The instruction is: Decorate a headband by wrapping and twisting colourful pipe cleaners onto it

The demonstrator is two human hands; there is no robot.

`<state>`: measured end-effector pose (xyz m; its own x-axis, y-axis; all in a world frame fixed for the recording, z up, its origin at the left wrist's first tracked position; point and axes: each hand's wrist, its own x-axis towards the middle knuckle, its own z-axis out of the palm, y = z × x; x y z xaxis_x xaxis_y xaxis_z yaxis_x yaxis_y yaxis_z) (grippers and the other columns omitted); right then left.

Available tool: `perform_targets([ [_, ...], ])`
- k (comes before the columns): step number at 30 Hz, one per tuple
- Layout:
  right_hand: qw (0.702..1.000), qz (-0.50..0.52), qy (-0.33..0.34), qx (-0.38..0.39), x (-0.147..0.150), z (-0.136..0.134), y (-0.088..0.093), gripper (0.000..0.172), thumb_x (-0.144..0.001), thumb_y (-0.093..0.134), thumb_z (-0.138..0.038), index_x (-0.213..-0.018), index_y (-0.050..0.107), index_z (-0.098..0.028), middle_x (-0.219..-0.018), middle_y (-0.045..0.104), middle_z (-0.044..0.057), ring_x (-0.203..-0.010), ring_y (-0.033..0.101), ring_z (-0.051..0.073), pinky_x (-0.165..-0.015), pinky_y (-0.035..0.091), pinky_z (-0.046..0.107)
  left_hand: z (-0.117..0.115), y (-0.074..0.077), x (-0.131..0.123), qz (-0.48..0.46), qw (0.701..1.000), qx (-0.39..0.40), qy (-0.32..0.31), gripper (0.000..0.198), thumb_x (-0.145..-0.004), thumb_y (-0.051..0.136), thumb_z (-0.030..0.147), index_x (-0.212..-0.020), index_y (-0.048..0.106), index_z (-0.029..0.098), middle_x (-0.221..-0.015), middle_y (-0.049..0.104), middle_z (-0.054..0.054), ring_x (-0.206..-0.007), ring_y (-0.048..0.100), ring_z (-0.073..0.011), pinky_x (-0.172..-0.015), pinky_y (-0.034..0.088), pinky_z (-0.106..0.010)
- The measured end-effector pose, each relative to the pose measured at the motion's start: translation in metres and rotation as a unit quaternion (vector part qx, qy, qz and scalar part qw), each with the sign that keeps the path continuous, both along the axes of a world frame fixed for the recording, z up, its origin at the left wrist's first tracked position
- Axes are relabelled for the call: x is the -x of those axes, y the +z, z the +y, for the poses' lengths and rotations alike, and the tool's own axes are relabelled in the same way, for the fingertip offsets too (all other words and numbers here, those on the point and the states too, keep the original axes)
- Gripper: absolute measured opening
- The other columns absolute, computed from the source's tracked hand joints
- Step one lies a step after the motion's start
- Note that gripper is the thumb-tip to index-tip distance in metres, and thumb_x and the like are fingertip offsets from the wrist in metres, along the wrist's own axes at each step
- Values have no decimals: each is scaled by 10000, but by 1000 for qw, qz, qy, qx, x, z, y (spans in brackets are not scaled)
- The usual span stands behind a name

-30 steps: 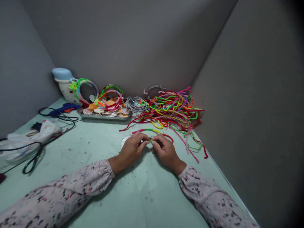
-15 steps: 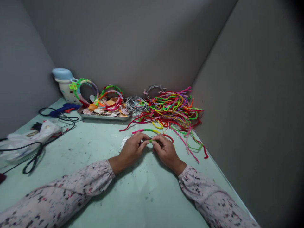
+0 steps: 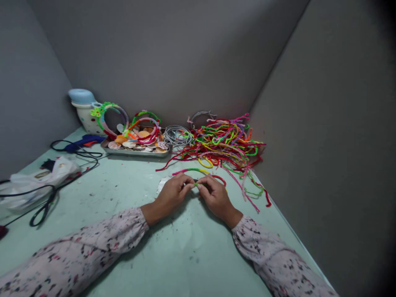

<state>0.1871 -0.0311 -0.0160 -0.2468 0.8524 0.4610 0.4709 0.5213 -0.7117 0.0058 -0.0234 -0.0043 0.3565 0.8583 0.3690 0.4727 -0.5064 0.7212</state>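
Pinching a striped pipe cleaner between left hand and right hand, fingertips closed on its green stretch, steadying the bend, just below a tangled pile.

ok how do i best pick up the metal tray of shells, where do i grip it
Take the metal tray by its long front rim, coming from your side: that straight edge is bare, while the shells and pipe-cleaner hoops heap over the middle and the wire coil crowds its right end.

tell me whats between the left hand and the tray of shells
In the head view, a white scrap lies just beyond the left hand, then speckled pale green tabletop runs up to the metal tray of shells.
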Motion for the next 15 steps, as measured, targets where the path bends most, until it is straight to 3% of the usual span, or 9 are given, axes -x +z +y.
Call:
perform_targets([
  [15, 1000, 4, -5, -9, 1, 1, 1, 107, -896, 539, -252, -879, 633, -203, -763, 605, 23, -731, 577, 170, -642, 448, 274, -4, 5, -1, 10, 1000, -6, 8, 205, -937, 445, 255, -922, 634, 176, -887, 647, -50, -844, 583, -183, -774, 447, -313],
])
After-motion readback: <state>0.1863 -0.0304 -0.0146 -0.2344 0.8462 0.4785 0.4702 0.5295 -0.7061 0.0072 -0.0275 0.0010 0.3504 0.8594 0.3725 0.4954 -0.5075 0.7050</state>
